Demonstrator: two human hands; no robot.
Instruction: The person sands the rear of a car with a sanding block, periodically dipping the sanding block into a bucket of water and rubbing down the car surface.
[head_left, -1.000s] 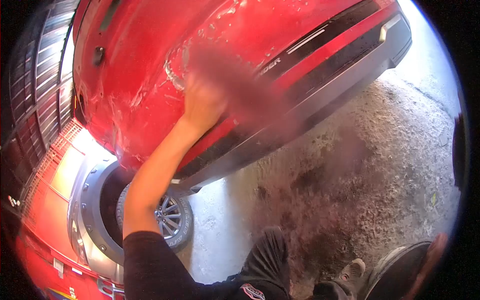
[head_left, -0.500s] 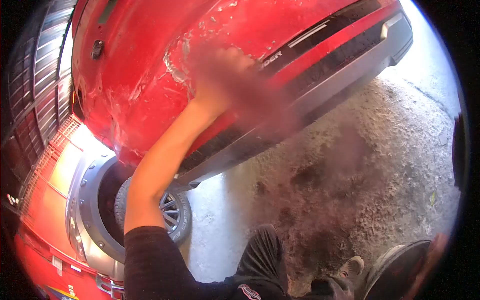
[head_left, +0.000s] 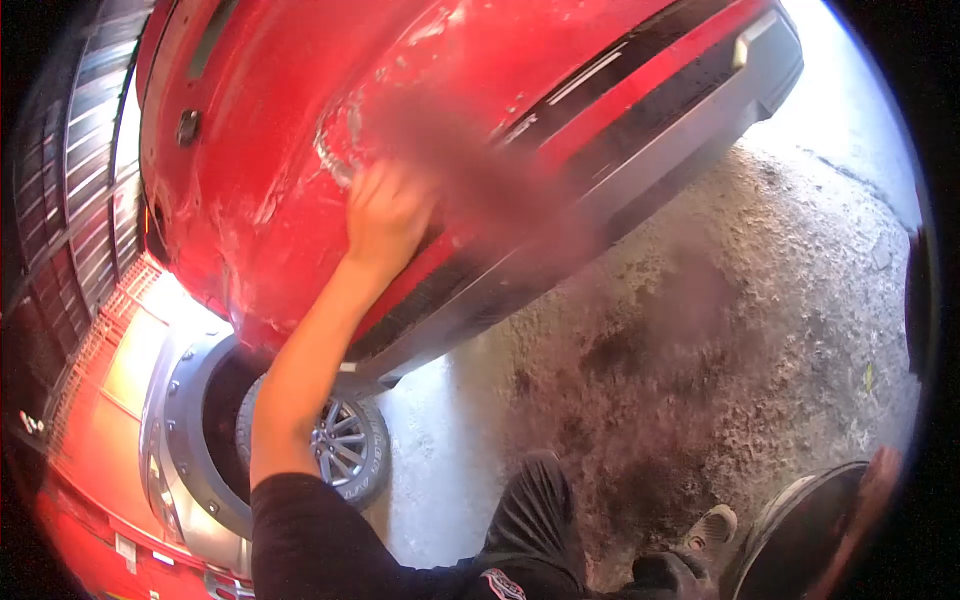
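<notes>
My left hand [head_left: 388, 212] is closed in a fist against the red body panel [head_left: 290, 130] of a vehicle, just above its dark trim strip. Whatever lies under the fingers is hidden. Whitish, wet-looking streaks [head_left: 335, 150] run over the panel beside the knuckles. At the lower right edge, my right hand [head_left: 875, 490] lies along the side of a round dark container [head_left: 800, 535] with a pale rim. Its fingers are blurred and partly cut off, and the container's contents are too dark to make out.
A grey bumper [head_left: 690, 150] runs along the panel's lower edge. Below left are a wheel [head_left: 345, 450] and a second red vehicle [head_left: 85, 500] with a grey wheel arch. Rough, stained concrete floor [head_left: 770, 300] spreads to the right. A purplish smear blurs the view's middle.
My left hand has moved down and left across the red panel, and now shows more sharply. The view has shifted slightly. My right hand and the container have hardly moved.
</notes>
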